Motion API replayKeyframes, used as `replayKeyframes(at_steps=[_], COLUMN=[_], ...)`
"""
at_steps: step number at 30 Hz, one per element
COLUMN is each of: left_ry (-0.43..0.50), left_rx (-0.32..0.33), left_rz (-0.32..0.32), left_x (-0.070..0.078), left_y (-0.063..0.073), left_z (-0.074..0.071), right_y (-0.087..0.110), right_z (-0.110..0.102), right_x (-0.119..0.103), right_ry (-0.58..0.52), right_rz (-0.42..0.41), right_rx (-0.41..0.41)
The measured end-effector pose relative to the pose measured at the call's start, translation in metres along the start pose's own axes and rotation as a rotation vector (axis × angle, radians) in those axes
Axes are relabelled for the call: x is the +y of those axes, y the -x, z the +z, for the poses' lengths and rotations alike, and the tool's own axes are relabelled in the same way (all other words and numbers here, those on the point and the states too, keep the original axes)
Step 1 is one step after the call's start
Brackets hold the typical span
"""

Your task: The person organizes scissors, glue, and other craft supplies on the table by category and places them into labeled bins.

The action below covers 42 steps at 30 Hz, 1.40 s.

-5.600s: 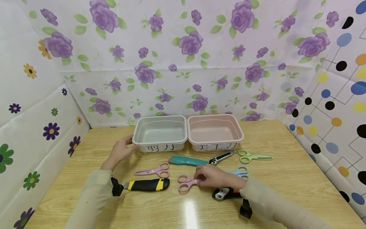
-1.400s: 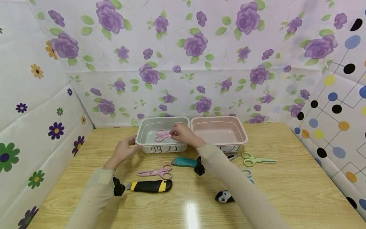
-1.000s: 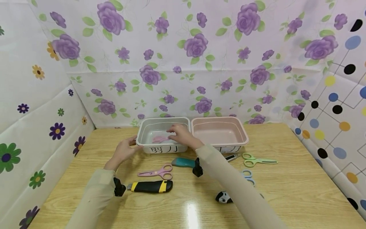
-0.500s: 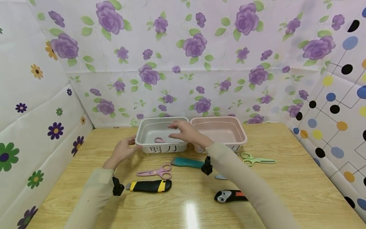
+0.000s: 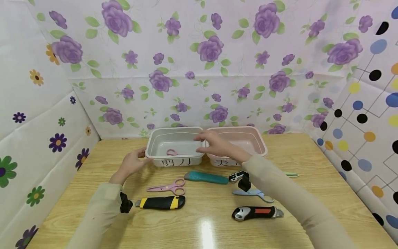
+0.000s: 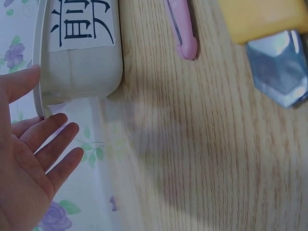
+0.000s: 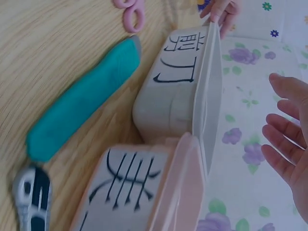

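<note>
With its thumb on the front rim and fingers round the side, my left hand (image 5: 132,164) holds the left corner of the grey bin (image 5: 174,131). Its other fingers are spread in the left wrist view. My right hand (image 5: 217,143) hangs over where the two bins meet, thumb and fingers apart, holding nothing. Inside the grey bin lies a pair of pink scissors (image 5: 172,152), one handle loop showing. The pink bin (image 5: 263,147) stands against the grey one, partly behind my right hand. Both bins carry black characters on white labels.
On the wooden table (image 5: 199,235) lie pink scissors (image 5: 164,187), a black-yellow box cutter (image 5: 160,203), a teal cutter (image 5: 206,177), a small grey-black cutter (image 5: 236,176), blue scissors (image 5: 250,192), a black-red cutter (image 5: 258,212) and green scissors (image 5: 291,174), partly hidden by my right sleeve.
My right hand carried pink scissors from the table into the grey bin, let go of them, then rose and moved right. My left hand stays at the bin's corner.
</note>
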<state>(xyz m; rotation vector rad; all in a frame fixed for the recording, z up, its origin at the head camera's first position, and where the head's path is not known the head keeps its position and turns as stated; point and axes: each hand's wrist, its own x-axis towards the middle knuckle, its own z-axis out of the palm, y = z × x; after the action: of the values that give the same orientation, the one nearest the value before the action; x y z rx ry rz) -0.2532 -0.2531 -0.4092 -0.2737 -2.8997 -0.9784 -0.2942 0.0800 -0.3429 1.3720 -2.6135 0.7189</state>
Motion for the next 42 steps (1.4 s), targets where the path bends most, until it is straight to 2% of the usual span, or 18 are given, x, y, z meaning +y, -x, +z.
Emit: replayKeyframes(at_steps=[12, 19, 27, 32, 42], left_ry=[-0.021, -0.018, -0.017, -0.013, -0.013], left_rx=[-0.006, -0.003, 0.011, 0.003, -0.005], left_rz=[0.003, 0.008, 0.018, 0.023, -0.013], left_x=[0.002, 0.001, 0.001, 0.001, 0.001], left_y=[-0.001, 0.001, 0.002, 0.002, 0.002], left_z=[-0.001, 0.0, 0.001, 0.002, 0.0], right_y=[0.038, 0.07, 0.108, 0.133, 0.181], right_z=[-0.02, -0.026, -0.024, -0.02, -0.002], right_x=[0.006, 0.009, 0.021, 0.029, 0.048], right_ry=[0.024, 0.031, 0.022, 0.0, -0.012], right_rz=[-0.042, 0.065, 0.053, 0.125, 0.208], right_rx=[-0.014, -0.061, -0.069, -0.092, -0.033])
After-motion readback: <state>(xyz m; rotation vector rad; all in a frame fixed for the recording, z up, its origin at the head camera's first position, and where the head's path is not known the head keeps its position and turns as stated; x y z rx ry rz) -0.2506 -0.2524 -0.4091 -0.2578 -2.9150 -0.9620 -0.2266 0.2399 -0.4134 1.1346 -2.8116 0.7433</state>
